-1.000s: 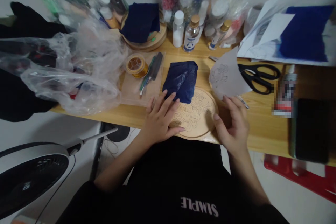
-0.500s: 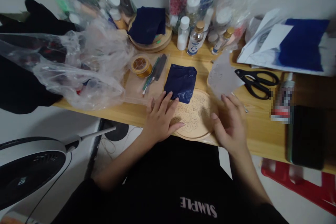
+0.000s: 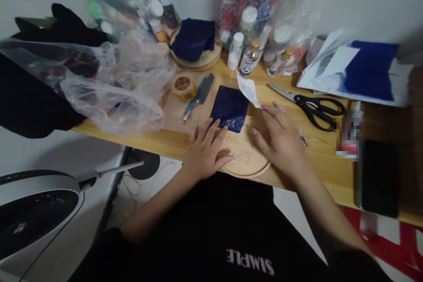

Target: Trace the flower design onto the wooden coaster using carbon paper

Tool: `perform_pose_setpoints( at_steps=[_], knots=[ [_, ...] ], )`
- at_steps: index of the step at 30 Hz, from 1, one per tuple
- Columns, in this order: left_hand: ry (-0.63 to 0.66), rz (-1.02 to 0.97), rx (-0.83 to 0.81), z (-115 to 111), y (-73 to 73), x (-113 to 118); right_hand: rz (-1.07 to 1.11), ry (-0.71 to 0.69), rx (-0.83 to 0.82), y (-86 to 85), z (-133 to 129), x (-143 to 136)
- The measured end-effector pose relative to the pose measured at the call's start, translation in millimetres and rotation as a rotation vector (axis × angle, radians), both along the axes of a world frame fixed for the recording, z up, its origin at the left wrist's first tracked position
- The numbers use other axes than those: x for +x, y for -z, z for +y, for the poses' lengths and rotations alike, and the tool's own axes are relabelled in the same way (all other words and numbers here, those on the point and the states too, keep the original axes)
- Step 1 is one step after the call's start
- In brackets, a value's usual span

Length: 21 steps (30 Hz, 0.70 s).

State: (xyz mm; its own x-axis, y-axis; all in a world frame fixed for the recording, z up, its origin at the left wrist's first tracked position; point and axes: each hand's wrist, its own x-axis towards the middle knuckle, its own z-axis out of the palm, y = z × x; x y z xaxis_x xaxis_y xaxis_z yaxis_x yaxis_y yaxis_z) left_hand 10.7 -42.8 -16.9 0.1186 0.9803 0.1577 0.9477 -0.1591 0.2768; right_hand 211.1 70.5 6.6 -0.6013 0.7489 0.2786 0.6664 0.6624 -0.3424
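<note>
A pale round wooden board (image 3: 243, 165) with a dark line drawing of swirls lies at the table's front edge. Across its back rim rests a dark blue sheet (image 3: 229, 105), probably carbon paper. My left hand (image 3: 205, 152) lies spread on the left of the board, its fingertips by the sheet's lower edge. In my right hand (image 3: 280, 139), the fingertips grip one corner of a white paper (image 3: 249, 90) with a printed drawing. This paper is raised and curled, reaching toward the bottles. Under the right hand, a pen (image 3: 304, 139) is partly hidden.
Black-handled scissors (image 3: 317, 108), a tube (image 3: 352, 130) and a black phone (image 3: 378, 180) lie to the right. Bottles (image 3: 249, 58) stand behind. A gold wire spool (image 3: 183, 86) and brushes (image 3: 194, 97) sit left, near a plastic bag (image 3: 115, 92). A fan (image 3: 36, 211) stands lower left.
My right hand has carried the white paper left, off the scissors, whose blades and the pen now show. The left hand stays on the board. The camera view has shifted slightly.
</note>
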Motion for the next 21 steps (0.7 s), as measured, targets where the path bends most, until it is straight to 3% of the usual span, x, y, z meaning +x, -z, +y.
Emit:
perform_pose_setpoints(
  at_steps=[8, 21],
  knots=[
    [0.003, -0.030, 0.028, 1.5, 1.0, 0.0, -0.021, -0.267, 0.078, -7.6, -30.6, 24.0],
    [-0.005, 0.001, 0.081, 2.6, 1.1, 0.6, -0.007, -0.268, 0.108, -10.5, -34.5, 24.1]
  ],
)
